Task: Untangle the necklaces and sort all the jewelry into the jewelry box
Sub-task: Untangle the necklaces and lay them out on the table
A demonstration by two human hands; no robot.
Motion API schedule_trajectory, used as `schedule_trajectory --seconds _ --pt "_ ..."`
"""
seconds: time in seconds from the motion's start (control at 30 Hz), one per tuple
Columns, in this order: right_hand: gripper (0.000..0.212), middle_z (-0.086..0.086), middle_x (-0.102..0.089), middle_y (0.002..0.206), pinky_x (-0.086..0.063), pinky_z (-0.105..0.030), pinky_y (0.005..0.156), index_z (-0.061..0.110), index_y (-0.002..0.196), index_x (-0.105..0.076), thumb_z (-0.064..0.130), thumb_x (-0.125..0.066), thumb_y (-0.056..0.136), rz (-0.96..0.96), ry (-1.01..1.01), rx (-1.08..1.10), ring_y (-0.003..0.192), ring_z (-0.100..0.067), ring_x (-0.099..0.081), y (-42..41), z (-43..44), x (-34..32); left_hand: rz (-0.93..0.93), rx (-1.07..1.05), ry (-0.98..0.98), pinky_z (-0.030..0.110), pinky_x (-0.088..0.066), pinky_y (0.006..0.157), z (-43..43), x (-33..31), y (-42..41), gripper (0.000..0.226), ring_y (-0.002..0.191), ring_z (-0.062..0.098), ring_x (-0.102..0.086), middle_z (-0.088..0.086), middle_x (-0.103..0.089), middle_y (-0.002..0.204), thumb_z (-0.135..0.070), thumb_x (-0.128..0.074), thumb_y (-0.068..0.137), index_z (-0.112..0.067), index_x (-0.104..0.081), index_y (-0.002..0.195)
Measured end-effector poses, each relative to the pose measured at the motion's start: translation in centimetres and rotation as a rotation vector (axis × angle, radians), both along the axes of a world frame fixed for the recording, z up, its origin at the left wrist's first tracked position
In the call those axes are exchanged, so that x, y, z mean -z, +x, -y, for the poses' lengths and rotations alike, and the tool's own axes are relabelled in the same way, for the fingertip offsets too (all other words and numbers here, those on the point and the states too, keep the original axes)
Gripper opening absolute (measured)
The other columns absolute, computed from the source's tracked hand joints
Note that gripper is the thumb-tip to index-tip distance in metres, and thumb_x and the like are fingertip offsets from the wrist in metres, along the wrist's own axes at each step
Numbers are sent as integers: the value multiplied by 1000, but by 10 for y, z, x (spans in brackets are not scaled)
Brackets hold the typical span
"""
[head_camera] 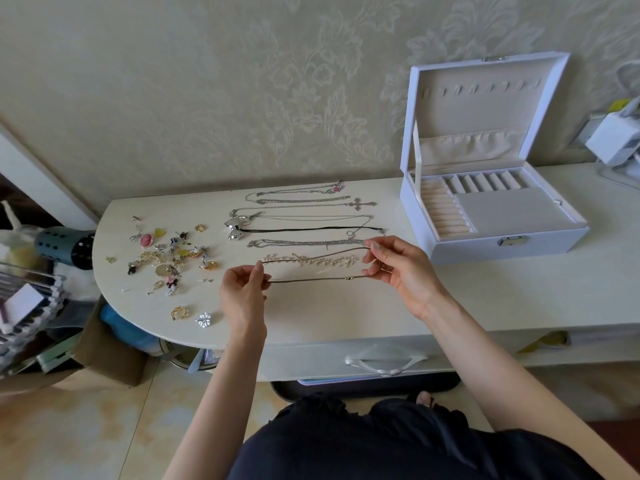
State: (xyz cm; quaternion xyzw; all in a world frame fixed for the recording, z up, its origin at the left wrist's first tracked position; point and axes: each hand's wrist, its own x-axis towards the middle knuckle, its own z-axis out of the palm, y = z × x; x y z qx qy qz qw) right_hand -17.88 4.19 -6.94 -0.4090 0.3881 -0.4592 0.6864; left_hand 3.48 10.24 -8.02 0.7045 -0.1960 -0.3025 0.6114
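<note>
The left hand (242,292) pinches one end of the thin dark chain necklace (311,280), the right hand (398,268) the other, each grip closed on it above the bench (311,320). Best to hold it lightly taut, clear of the laid-out necklaces (311,230), then carry it to the open jewelry box (467,248).

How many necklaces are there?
7. Six lie on the table: pink-charm chain, cross chain, thin chain, black cord, silver chain, gold leafy one. The seventh stretches between left hand and right hand. Overlaps may hide more.
</note>
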Motion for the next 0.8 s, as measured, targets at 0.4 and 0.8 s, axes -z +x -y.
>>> schedule_trajectory --seconds 0.4,0.8 --pt "15 -16 -69 78 -57 -28 62 3 90 -62 -9 -55 87 -293 -192 -233 62 -22 -63 15 -11 -8 858 542 36 34 -32 92 1 -13 -21 36 113 20 -41 -2 -53 120 -9 -58 80 -22 -61 114" --pt "21 -14 -61 72 -58 -32 56 5 85 -67 -14 -58 82 -328 -124 24 54 -19 -60 8 -6 1 266 642 -95 24 -42 69 -1 -14 -21 24 63 8 -56 -8 -59 60 -19 -54 94 -13 -60 71"
